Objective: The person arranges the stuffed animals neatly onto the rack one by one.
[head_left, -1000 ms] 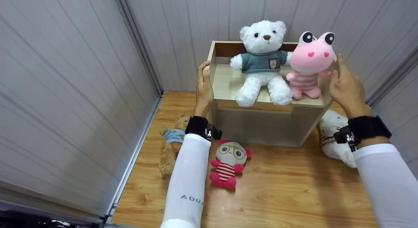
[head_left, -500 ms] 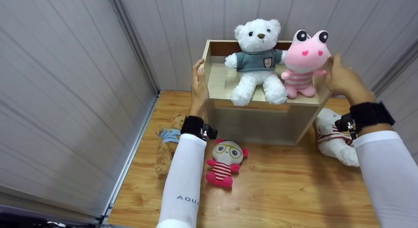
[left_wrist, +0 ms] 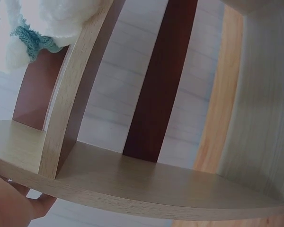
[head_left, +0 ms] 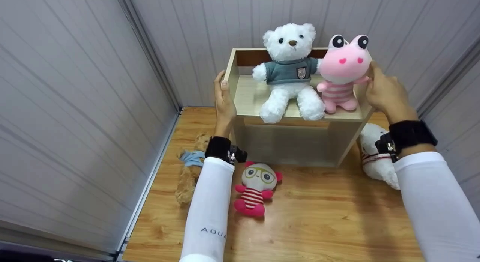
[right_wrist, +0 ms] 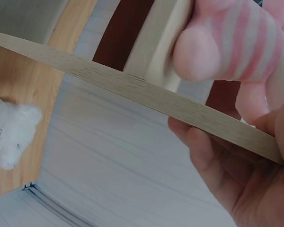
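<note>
Both hands are at the sides of a small light-wood shelf unit point(head_left: 243, 91). My left hand point(head_left: 225, 104) rests along its left side panel, with fairly straight fingers on the outer face in the left wrist view. My right hand point(head_left: 388, 93) grips the right panel point(right_wrist: 132, 87): fingers outside, thumb on the inner side. On the upper shelf sit a white teddy bear point(head_left: 294, 72) in a grey-green sweater and, to its right, a pink frog plush point(head_left: 343, 68) with a striped body. The frog sits close to my right thumb.
On the wooden floor point(head_left: 311, 224) lie a pink panda doll point(head_left: 255, 192) in front of the unit, a brown bear point(head_left: 189, 175) in blue at left, and a white plush point(head_left: 377, 160) at right, partly hidden by my wrist. Grey panel walls point(head_left: 195, 36) stand behind and beside.
The whole scene has shifted slightly left in the head view. My right wrist turned a little and came back. Both hands stay at the shelf unit, and the toys keep their places.
</note>
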`<state>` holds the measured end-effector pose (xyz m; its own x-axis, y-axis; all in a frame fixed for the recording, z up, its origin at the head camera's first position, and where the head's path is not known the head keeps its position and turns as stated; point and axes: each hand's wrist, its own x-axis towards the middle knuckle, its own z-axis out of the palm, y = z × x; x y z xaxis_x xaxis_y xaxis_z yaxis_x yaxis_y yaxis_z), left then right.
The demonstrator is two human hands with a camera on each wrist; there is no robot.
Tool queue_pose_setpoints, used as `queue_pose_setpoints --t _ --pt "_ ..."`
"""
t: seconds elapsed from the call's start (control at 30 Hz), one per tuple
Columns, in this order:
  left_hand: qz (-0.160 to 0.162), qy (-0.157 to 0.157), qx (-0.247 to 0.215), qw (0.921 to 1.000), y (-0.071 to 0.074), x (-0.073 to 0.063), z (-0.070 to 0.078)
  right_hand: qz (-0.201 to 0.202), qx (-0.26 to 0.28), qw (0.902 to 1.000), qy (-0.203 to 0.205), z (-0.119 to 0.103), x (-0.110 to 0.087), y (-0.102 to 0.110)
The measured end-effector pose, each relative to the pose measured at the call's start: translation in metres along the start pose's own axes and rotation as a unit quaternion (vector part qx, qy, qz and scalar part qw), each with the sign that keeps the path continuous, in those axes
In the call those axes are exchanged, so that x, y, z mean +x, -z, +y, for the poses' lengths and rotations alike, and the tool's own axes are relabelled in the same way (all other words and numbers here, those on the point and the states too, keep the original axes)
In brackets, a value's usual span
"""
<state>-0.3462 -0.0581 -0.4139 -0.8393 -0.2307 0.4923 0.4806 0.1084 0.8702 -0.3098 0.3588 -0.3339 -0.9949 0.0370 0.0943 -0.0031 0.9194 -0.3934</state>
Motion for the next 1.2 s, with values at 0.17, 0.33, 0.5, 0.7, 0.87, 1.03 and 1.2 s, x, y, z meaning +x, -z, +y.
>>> queue_pose_setpoints --t 0.17,0.33,0.5,0.7,0.87,1.03,1.2 --pt "0.012 0.017 0.008 0.9997 0.001 -0.001 0.001 0.011 0.0 0.9999 0.0 0.002 0.003 -0.004" --pt "0.022 0.04 0.023 0.9987 0.003 -0.001 0.003 0.019 0.008 0.9997 0.011 0.002 0.005 -0.006" --pt "0.018 0.045 0.026 0.9985 0.003 -0.002 0.004 0.05 0.007 0.9981 0.035 0.005 0.004 -0.009" --pt "0.02 0.042 0.035 0.9983 0.004 -0.004 0.004 0.053 0.009 0.9982 0.027 0.005 0.003 -0.01" --pt "0.015 0.053 0.073 0.9958 0.008 -0.011 0.003 0.043 0.009 0.9989 0.013 0.004 0.003 -0.01" --pt "-0.006 0.069 0.104 0.9922 0.015 -0.021 -0.001 0.055 0.012 0.9984 0.007 0.004 0.001 -0.011" --pt "0.005 0.093 0.118 0.9887 0.019 -0.037 -0.012 0.058 0.015 0.9982 0.0 0.001 0.002 -0.012"
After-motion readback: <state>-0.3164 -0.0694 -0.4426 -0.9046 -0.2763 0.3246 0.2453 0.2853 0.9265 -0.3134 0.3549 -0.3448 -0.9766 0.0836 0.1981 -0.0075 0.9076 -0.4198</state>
